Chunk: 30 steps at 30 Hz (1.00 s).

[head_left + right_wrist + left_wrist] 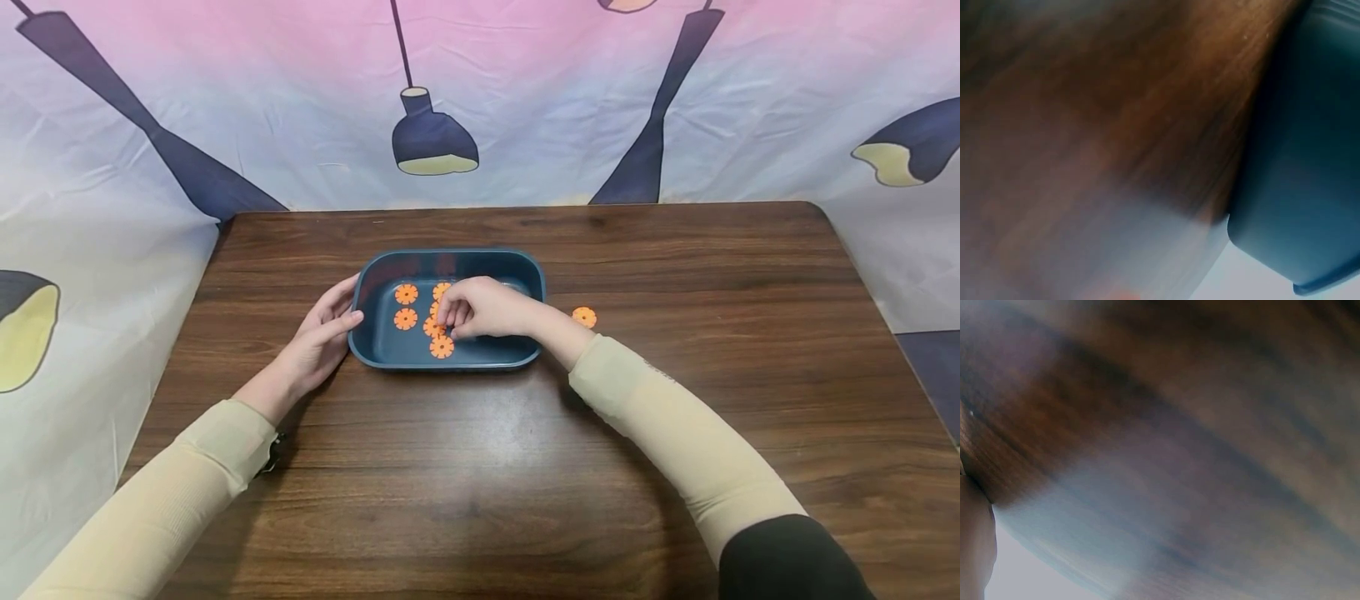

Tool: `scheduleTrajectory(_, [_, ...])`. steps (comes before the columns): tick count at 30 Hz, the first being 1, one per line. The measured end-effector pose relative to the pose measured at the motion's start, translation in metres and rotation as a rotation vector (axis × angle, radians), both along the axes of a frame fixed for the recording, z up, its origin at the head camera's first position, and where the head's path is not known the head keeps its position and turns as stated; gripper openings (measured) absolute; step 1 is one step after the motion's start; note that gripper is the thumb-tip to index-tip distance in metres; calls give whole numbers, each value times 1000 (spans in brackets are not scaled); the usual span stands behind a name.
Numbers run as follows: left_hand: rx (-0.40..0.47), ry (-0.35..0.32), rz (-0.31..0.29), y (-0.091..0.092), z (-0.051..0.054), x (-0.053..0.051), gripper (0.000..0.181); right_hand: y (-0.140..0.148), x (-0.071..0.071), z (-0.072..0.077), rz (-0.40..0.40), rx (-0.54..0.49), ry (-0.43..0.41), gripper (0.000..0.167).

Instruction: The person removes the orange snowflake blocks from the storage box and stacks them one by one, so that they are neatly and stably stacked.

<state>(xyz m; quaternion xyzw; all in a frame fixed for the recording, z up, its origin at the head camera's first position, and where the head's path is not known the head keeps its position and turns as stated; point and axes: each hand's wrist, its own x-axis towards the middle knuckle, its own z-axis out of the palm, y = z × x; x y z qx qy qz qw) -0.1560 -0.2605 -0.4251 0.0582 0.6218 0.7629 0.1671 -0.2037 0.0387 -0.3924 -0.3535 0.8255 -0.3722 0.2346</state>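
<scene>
A pink and pale-blue cloth printed with lamps is hanging behind the wooden table. On it, a dark blue tray is holding orange notched discs, two towards the left and a tighter column partly hidden by my right hand; a lone disc is lying outside, near the tray's right end. My left hand is steadying the left end, thumb at the rim, fingers around the outer wall. My right fingers are bending narrowly over the column; I cannot tell whether they are pinching a disc. Handling these well is, I judge, calling for light fingertips and a firm left hold, so neighbouring discs aren't sliding.
</scene>
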Motion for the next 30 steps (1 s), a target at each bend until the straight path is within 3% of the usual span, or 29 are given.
scheduleTrajectory(16, [-4,-1,-2,1,0,1,58,-14,4,-6,83,79,61,19])
scheduleTrajectory(30, [-15,0,-4,1,2,1,57,-18,7,-8,135,149,178,24])
